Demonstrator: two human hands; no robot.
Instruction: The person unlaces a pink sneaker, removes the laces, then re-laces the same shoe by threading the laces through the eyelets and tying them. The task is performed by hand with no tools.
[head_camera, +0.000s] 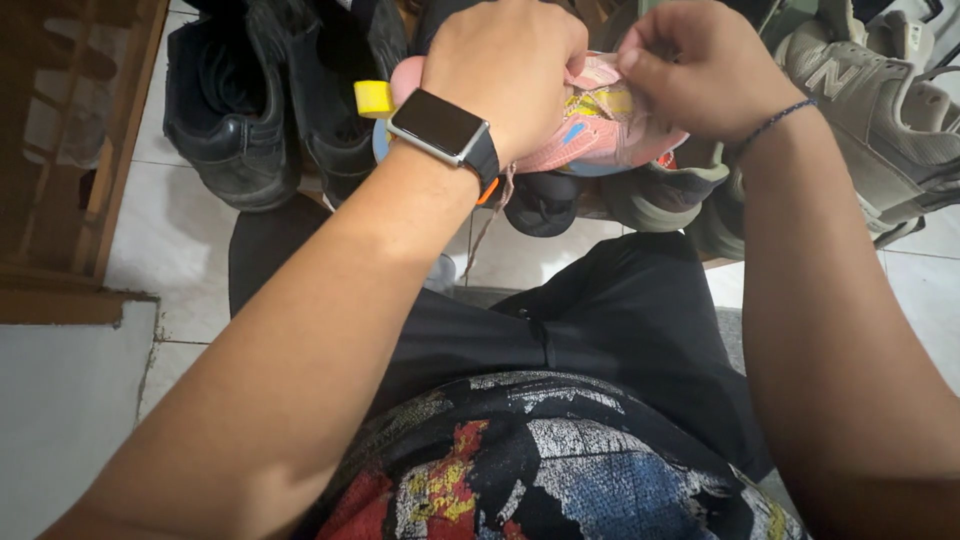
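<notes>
On the white tiled floor (190, 240) lie black leather shoes (225, 110) and grey suede trainers (880, 110). Above them, held over the lap, is a small pink fabric sneaker with yellow and blue patches (600, 125). The left hand (505, 75) grips its heel end; the right hand (700, 70) pinches its upper. A loose lace (487, 215) dangles, apparently untied.

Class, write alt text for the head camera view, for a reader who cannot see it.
Seen from above, a person's left hand and right hand hold a small pink shoe. Around it on the pale tiled floor lie black shoes and grey sneakers.
</notes>
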